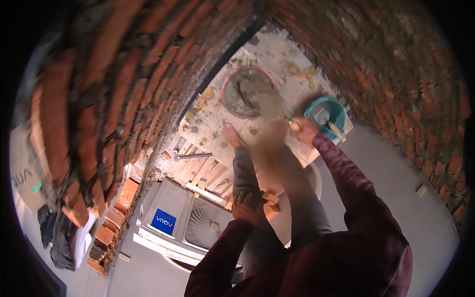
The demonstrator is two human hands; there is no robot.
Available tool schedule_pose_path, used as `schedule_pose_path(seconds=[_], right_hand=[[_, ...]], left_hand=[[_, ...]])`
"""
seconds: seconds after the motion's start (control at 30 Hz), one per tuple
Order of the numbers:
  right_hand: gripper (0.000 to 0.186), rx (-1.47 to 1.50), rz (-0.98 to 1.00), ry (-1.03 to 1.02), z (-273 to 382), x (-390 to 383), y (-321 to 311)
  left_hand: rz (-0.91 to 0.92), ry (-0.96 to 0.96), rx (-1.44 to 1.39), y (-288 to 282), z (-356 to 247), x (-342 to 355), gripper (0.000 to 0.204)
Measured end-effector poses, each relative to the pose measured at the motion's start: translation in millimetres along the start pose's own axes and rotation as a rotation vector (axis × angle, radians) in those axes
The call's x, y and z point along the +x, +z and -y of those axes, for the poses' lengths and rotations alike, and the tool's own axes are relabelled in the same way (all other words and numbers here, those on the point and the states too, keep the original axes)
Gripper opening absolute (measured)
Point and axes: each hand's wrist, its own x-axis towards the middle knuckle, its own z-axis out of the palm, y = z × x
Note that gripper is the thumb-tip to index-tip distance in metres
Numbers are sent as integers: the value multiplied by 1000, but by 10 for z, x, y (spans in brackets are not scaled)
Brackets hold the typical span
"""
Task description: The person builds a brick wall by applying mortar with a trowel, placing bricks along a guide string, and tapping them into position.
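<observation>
R hand point(307, 132) w/ trowel point(294, 125), pan point(223, 93) & tub point(339, 113) apart, tub nr board point(277, 47) edge

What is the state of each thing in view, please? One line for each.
Mortar: wet-looking, uneven.
Tub: upright, holding mortar.
Trowel: held, blade blurred.
Right grip: closed on the trowel.
Left grip: resting on the leg.
Bucket: upright, open, tool inside.
Hammer: lying, not held.
Fan unit: running or not, cannot tell.

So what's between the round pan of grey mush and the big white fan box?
The head view shows some stained board, a dark-handled hammer, wooden slats and a bare foot between the pan and the fan box.
</observation>
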Motion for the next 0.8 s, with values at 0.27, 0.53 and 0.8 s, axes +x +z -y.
schedule_pose_path(seconds=[0.27, 0.53, 0.8], right_hand=[[13, -225, 364, 81, 3174, -2164, -1381], [13, -770, 497, -406, 5960, -2162, -1399], [27, -1608, -119, -1070, 6676, -1213, -543]], left_hand=[[-299, 52, -359, -489, -42, -227, 78], [-437, -52, -531, -662, 500, -744, 72], [-405, -273, -720, -718, 1115, -1507, 67]])
